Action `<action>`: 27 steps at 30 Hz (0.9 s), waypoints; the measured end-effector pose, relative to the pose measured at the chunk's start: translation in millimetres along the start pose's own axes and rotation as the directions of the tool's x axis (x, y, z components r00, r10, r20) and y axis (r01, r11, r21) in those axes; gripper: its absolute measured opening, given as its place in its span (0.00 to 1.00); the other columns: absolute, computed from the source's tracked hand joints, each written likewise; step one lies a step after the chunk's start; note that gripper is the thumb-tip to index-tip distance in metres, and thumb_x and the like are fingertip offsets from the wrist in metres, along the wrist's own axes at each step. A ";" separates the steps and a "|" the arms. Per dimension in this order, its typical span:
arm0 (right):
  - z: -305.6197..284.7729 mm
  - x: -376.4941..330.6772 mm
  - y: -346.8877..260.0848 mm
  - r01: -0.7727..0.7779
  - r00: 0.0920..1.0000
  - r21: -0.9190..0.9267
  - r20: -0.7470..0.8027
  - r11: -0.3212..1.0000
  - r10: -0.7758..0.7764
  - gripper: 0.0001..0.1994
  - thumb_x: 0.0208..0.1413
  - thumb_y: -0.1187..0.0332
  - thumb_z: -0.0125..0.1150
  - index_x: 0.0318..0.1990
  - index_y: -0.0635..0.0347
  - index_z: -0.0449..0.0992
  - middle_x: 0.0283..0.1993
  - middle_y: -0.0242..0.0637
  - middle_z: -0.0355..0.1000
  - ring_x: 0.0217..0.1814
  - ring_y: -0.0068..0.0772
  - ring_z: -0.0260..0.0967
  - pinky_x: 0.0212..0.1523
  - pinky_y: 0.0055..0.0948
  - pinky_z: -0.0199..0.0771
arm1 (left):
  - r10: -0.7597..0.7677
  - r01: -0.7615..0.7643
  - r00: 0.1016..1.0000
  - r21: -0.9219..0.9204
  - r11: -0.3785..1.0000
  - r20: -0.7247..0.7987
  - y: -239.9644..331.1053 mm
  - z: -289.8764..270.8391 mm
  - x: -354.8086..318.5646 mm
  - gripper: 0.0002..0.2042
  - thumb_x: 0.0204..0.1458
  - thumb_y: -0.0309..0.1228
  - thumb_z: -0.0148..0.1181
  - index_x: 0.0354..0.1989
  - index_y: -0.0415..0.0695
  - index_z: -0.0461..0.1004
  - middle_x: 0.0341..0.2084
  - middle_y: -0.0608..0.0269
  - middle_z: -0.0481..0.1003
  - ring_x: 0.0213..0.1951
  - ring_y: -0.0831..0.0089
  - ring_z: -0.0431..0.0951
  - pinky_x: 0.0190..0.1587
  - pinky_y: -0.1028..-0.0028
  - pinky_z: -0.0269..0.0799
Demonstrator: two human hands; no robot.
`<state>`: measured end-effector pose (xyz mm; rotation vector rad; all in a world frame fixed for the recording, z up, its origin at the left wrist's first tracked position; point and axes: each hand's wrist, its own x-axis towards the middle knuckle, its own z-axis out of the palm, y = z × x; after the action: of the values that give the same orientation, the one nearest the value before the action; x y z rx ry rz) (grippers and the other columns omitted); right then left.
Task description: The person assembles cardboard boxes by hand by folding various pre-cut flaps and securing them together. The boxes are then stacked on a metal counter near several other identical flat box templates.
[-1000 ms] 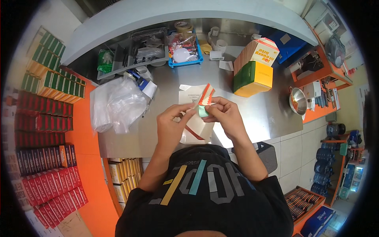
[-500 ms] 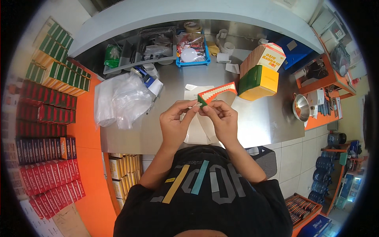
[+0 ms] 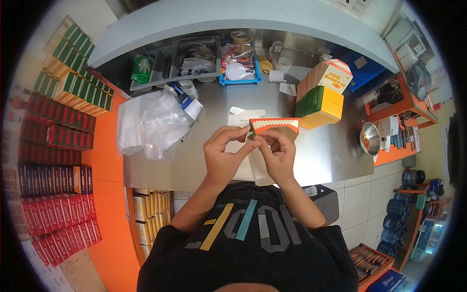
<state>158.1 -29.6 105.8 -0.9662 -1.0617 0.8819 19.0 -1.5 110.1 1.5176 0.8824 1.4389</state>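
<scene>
Above the steel surface point(image 3: 168, 175), toward the person's side: orange carton point(image 3: 275, 121) with a cream toothed band, held up in both hands.
Carton's long axis: left to right across the view, nearly level, right end a touch lower.
Carton's ends: dark green end point(image 3: 252, 133) to the left, between the hands; orange end to the right, toward the stacked cartons point(image 3: 316, 80).
Left hand point(image 3: 221, 153): fingers narrow, index at the green end; thumb angled in toward the right thumb.
Right hand point(image 3: 279, 158): fingers bent, pinching the carton near its green end; exact grip partly hidden.
Under the hands: pale paper point(image 3: 238, 117), flat.
Left of hands: clear plastic bags point(image 3: 151, 124), heaped.
Back of surface: blue basket point(image 3: 240, 83) beside a grey tray point(image 3: 168, 82).
Far right: metal bowl point(image 3: 372, 138).
</scene>
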 end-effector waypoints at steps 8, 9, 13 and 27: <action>-4.6 1.3 5.4 -0.230 0.971 0.055 0.087 0.972 0.225 0.05 0.62 0.76 0.60 0.42 0.69 0.78 0.39 0.37 0.79 0.44 0.23 0.77 0.44 0.21 0.75 | 0.253 -0.221 0.962 0.253 0.942 -0.101 0.4 13.1 0.0 0.08 0.48 0.20 0.71 0.36 0.38 0.79 0.38 0.54 0.81 0.41 0.67 0.83 0.44 0.72 0.78; -4.4 1.0 11.2 -0.246 0.969 0.104 0.041 0.964 0.243 0.05 0.62 0.76 0.60 0.42 0.69 0.78 0.39 0.36 0.79 0.43 0.22 0.77 0.43 0.21 0.75 | 0.256 -0.224 0.961 0.254 0.941 -0.103 1.5 12.2 0.9 0.08 0.48 0.20 0.71 0.36 0.38 0.79 0.38 0.54 0.81 0.41 0.67 0.83 0.44 0.72 0.78; -7.5 -0.4 7.8 -0.273 0.954 -0.257 0.054 0.927 0.296 0.05 0.61 0.76 0.61 0.42 0.67 0.79 0.38 0.36 0.79 0.43 0.19 0.76 0.44 0.21 0.75 | 0.073 -0.081 0.994 0.114 0.990 0.077 -8.0 2.4 4.9 0.09 0.51 0.17 0.67 0.39 0.37 0.76 0.44 0.56 0.77 0.45 0.71 0.78 0.48 0.72 0.76; -27.6 25.9 -3.7 -0.228 0.920 -0.079 0.308 0.970 0.241 0.11 0.66 0.68 0.59 0.48 0.69 0.79 0.38 0.31 0.77 0.38 0.14 0.70 0.40 0.19 0.71 | -0.460 0.482 0.874 -0.386 0.786 0.155 -15.0 -25.3 20.4 0.06 0.58 0.25 0.65 0.39 0.35 0.80 0.30 0.63 0.81 0.31 0.81 0.78 0.34 0.79 0.75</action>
<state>191.5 -12.6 111.5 -1.0230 -1.2555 1.2483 -3.4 25.8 104.1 0.9214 0.7893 1.1141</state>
